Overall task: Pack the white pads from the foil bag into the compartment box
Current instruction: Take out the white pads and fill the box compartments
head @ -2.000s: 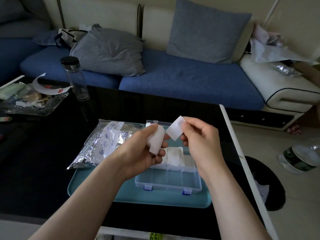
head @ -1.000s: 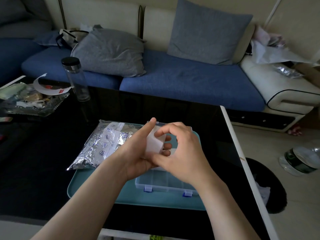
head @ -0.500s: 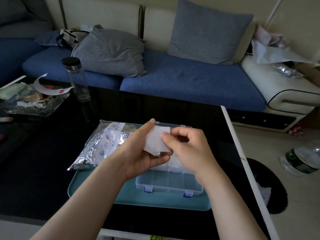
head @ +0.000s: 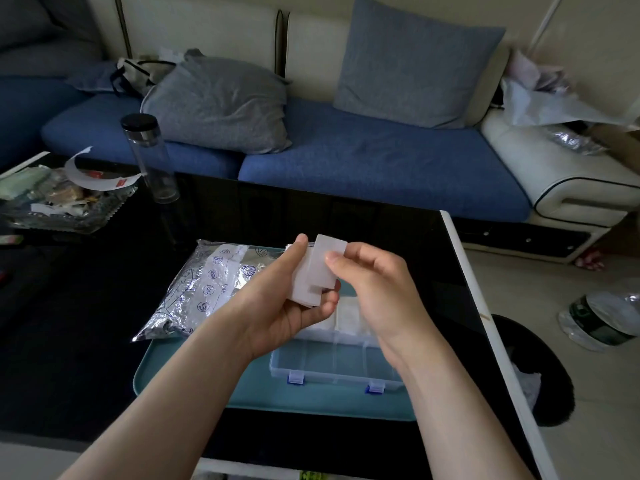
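Here the white pad (head: 320, 268) stands nearly upright lengthwise.

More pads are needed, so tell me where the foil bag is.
In the head view the foil bag lies left of centre, partly on the left side of the teal tray, just left of the left hand.

— Was the way down into the compartment box (head: 332, 372) open?
— I saw its near row bare. White pads (head: 349, 317) lay in the far row, and the foil bag (head: 207, 285) sat just to the left.
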`<state>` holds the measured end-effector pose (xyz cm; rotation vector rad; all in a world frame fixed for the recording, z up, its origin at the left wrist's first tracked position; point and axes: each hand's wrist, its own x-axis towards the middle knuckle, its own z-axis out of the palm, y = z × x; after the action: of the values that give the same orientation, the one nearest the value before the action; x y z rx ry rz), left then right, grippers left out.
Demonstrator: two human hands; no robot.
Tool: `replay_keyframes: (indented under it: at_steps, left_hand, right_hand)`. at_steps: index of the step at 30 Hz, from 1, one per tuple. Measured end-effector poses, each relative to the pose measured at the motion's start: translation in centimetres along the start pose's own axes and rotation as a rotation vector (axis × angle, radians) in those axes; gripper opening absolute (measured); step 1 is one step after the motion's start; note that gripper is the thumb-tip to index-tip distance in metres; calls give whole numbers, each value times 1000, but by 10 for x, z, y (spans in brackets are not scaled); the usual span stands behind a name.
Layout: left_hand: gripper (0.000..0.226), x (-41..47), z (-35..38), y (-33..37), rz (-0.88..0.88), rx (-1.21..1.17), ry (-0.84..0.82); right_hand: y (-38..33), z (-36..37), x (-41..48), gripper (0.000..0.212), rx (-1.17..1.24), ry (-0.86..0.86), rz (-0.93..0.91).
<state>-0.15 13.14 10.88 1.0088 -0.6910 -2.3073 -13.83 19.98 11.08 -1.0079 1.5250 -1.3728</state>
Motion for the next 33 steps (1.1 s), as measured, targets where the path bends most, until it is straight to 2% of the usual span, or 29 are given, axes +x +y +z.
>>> replay_keyframes:
  at_steps: [3,7,9,11,15,18,19,28,31,33]
  left_hand:
    - [60,-1,3,-1,0,12,-22]
    - [64,0,1,-2,2,42,-24]
    - [65,1,-1,-3,12,49,-14]
    - [66,3,-3,-3,12,43,-10]
    - [60,6,-6,-1,-13,16,-52]
    - [60,4,-5,0,-46,48,-33]
    - [60,2,-4,0,-46,56,-27]
    - [65,9,-8,0,-6,-15,-6]
    - [58,9,-7,0,10,-58,-10]
    - [57,9,-7,1,17,-59,0]
  right_hand:
    - [6,3,1,11,-127,2,15]
    - [13,8,1,9,-333,120,-54]
    - [10,10,-1,23,-452,186,-114]
    - [10,9,-1,41,-556,172,-211]
    - [13,10,-4,43,-722,67,-417]
    - [15,12,-6,63,-861,82,-471]
    - [16,12,-5,65,-878,89,-485]
    - [17,3,-1,16,-730,55,-538]
    - [13,1,1,19,-656,113,-485]
    - [11,1,2,18,-611,210,-476]
